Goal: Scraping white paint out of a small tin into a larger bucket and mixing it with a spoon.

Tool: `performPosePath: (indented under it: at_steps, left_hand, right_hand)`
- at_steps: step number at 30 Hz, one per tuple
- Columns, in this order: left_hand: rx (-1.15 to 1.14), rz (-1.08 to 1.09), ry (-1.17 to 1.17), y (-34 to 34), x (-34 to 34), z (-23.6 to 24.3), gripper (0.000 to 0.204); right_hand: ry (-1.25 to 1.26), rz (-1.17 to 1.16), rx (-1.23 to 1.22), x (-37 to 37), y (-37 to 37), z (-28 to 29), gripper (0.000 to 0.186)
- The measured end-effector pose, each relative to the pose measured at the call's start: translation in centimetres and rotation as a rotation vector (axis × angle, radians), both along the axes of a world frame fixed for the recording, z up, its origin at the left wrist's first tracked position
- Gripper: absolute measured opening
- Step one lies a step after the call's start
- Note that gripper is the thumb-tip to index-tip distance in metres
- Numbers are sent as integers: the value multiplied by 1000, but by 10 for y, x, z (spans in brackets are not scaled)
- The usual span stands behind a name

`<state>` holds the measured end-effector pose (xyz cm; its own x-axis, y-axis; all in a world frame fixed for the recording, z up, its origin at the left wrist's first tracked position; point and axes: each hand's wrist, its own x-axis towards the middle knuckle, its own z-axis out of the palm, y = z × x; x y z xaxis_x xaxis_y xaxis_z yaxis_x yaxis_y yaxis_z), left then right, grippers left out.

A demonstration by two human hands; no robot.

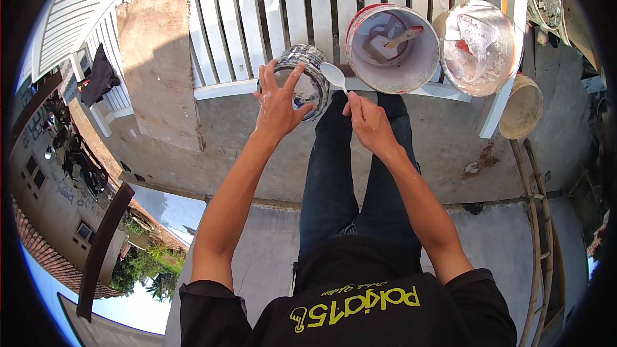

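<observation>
My left hand (277, 104) lies with spread fingers over a paint-smeared can (310, 56), which stands at the front edge of a white slatted bench (222, 91). Its light lid or top shows between my thumb and fingers. In my right hand (371, 122) is a white plastic spoon (333, 75), pinched by the handle. The spoon's bowl points up and left, close to the can's right side. Right of the spoon stands a large white bucket (392, 78) with a red-marked rim; a paintbrush (405, 36) lies inside it.
A second paint-caked bucket (479, 48) stands farther right on the bench. Beyond the bench's right end is a dirty round pail (521, 108). A stained board (154, 58) leans at the left. On the lower right is a bamboo ladder (533, 218).
</observation>
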<state>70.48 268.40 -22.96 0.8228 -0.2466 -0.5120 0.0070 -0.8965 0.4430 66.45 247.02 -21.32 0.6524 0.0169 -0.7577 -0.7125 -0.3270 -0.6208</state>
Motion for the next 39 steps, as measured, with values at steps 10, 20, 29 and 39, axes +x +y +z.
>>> performPosePath:
  at_steps: [10, 20, 29, 39]
  left_hand:
    - [97, -132, 143, -1, 26, -2, 130]
    - [72, -240, 1, 9, 30, -10, 131]
    - [176, -319, -47, 6, 29, -12, 136]
    - [147, -259, 1, 1, 33, -10, 144]
  right_hand:
    - [-56, 116, -9, -5, -20, 9, 25]
    - [41, 137, -49, -10, -12, 14, 26]
    - [-20, -70, 56, -28, -10, 18, 29]
    - [21, -34, 123, -33, -3, 26, 30]
